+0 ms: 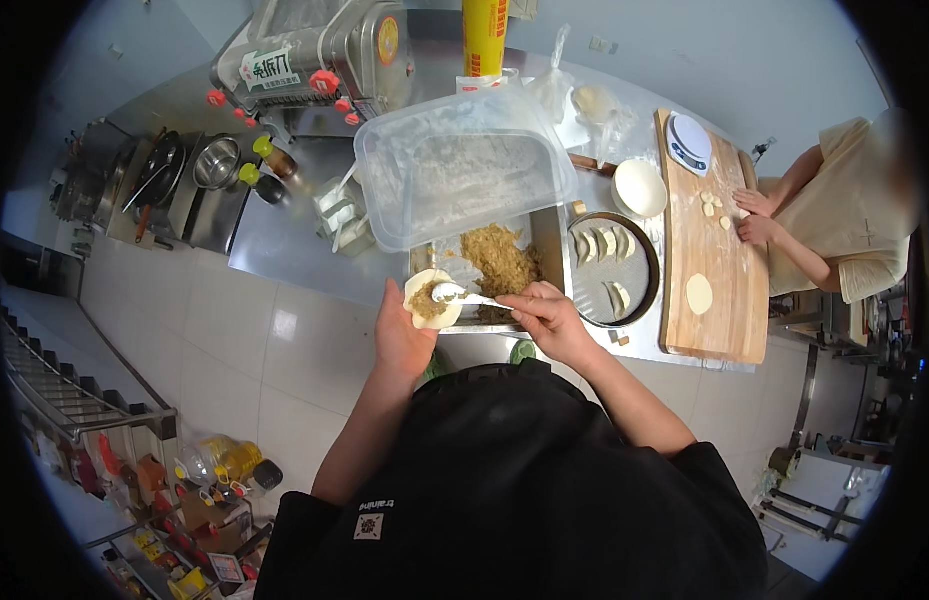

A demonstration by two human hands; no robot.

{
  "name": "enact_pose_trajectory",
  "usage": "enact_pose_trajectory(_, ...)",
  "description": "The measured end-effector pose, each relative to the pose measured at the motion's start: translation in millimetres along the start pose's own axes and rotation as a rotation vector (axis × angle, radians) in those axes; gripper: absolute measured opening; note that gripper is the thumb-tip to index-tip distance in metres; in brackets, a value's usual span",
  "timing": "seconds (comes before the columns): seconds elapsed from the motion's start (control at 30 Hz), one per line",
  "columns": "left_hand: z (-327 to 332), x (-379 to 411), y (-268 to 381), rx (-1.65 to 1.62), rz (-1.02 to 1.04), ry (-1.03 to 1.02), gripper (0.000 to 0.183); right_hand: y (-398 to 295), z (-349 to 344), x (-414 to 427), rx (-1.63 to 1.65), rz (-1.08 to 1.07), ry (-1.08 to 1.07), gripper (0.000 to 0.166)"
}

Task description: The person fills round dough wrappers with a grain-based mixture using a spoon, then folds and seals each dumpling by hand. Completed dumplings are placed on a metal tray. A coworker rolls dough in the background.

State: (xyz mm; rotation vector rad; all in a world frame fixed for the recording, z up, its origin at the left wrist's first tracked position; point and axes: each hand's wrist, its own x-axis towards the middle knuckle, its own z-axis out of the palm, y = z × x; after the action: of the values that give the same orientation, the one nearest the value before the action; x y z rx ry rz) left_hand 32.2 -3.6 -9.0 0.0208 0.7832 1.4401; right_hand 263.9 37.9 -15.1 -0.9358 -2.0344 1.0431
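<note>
My left hand (404,337) holds a round dumpling wrapper (439,321) flat on its palm and fingers. A heap of brownish filling (425,301) lies in the middle of the wrapper. Between the fingers and thumb of my right hand (550,319) is a white spoon (475,299), its bowl resting on that filling. Just beyond my hands stands a metal tray (552,251) with a larger mound of filling (502,259). To the right, a round steamer tray (637,292) carries several crescent-shaped dumplings (605,243).
A clear plastic lid or tub (464,172) covers the metal tray's far part. A white bowl (639,189) stands behind the steamer. At right, a co-worker's hands (757,214) touch dough on a wooden board (727,300) with a scale (689,142). Sauce bottles (263,184) and a dough-pressing machine (314,67) stand left.
</note>
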Motion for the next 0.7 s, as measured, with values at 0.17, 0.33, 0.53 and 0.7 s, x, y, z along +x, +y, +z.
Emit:
enact_pose_trajectory(0.17, -3, 4, -4, 0.082, -0.032, 0.017, 0.061, -4, 0, 4, -0.138, -0.036, 0.01, 0.032)
enact_pose_trajectory(0.33, -13, 11, -10, 0.152, -0.02, -0.055, 0.063, -15, -4, 12, -0.16, -0.105, -0.019, 0.033)
enact_pose_trajectory(0.53, -12, 10, -7, 0.134, -0.045, -0.012, 0.065, -5, -15, 5, -0.195, -0.052, -0.038, 0.034)
enact_pose_trajectory(0.7, -6, 10, 0, 0.061, -0.016, 0.043, 0.066, -12, -38, 4, -0.347, 0.175, -0.048, 0.026)
